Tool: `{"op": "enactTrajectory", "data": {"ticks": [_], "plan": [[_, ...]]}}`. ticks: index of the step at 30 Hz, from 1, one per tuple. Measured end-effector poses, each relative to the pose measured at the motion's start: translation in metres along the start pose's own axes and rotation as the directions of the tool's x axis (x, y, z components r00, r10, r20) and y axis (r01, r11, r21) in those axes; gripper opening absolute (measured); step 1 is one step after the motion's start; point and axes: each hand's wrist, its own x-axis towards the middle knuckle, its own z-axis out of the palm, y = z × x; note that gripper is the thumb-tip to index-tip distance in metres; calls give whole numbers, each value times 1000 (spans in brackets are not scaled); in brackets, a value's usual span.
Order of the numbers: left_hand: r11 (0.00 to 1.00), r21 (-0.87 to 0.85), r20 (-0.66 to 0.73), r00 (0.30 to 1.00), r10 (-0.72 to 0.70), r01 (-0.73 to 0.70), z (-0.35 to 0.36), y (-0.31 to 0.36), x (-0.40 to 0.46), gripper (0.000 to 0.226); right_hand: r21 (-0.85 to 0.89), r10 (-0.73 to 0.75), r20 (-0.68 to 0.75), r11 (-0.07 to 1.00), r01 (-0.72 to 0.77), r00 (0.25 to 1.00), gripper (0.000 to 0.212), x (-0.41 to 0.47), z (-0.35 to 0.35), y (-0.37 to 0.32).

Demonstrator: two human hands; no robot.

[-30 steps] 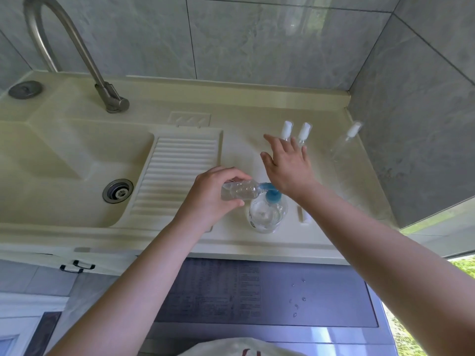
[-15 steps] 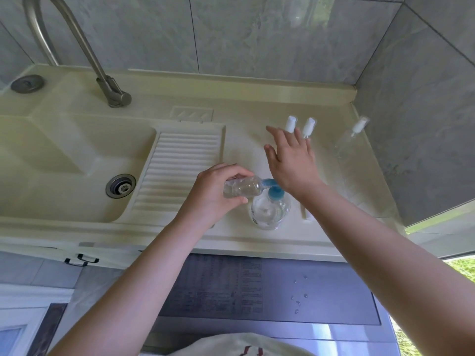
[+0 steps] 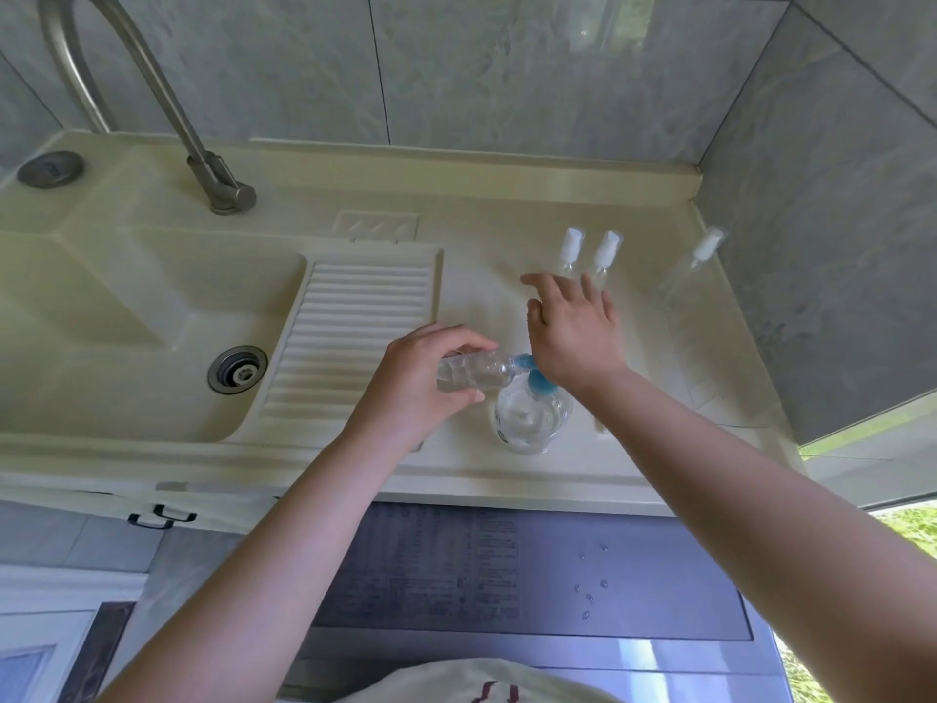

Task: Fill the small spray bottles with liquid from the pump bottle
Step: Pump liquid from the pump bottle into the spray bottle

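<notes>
Filling step is under way. The left hand is holding a small clear spray bottle tilted almost flat, its grip wrapped round the body, mouth at the blue spout of the pump bottle standing on the sink surface. The right hand, fingers straight and spread, is pressing its palm on the pump head. Next move probably calls for keeping mouth and spout aligned. Three capped spray bottles are standing behind. No label is legible.

Counted: four small spray bottles, one pump bottle, two hands, one faucet, one drain.
</notes>
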Motion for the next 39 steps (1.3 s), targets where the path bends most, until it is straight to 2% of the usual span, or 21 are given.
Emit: {"op": "enactTrajectory", "data": {"ticks": [5,10,15,19,22,25,29,39], "plan": [[1000,-9,3,1000,-3,3,2,0,0,49,-13,40,41,999,-39,998,47,3,-5,0],[1000,-22,-6,1000,-5,4,1,1,0,49,-82,-30,-1,996,29,1000,46,2,-6,-2],[1000,1,3,1000,-4,4,2,-3,1,49,-94,1,17,996,0,1000,46,-1,-1,-2],[999,-41,-10,1000,-2,2,2,-2,-1,48,-89,7,-7,996,-7,1000,49,2,-8,-3],[998,-61,-13,1000,1,-1,3,-3,-1,48,-115,-7,38,993,11,999,48,3,-6,-2],[999,-53,-1,1000,0,0,5,-6,-1,48,-76,44,119,996,-35,992,50,4,-1,-2],[996,-83,8,1000,-8,9,7,-5,-2,47,-81,40,56,996,-35,998,49,3,-5,-3],[995,-95,33,999,-7,10,12,-8,0,46,-23,30,60,999,-28,998,48,-3,0,-7]]}}
